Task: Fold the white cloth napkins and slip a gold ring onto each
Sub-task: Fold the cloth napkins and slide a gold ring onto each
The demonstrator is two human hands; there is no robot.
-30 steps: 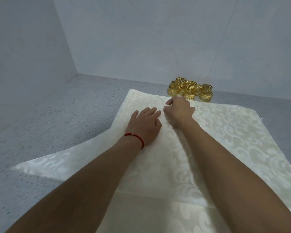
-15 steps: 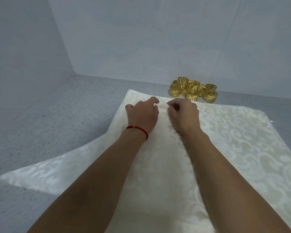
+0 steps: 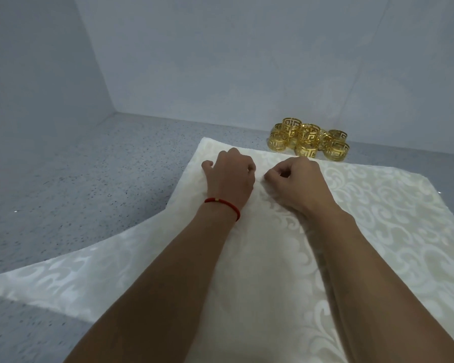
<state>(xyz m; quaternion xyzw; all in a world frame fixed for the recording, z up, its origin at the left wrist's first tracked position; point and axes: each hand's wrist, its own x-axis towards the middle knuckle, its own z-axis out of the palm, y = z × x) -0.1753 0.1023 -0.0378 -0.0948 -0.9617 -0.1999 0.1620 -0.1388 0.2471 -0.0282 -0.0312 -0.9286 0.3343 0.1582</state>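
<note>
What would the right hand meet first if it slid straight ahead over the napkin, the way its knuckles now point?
Most likely the gold rings: the right hand faces that pile just past the napkin edge, though depth is hard to judge.

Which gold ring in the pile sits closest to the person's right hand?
The front-centre gold ring, at the napkin's far edge just beyond the right hand. The other rings lie behind it or off to either side.

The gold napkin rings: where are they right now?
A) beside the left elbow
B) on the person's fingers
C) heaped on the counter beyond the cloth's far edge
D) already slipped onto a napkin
C: the gold napkin rings sit clustered on the speckled counter past the white napkin, untouched by either hand.
</note>
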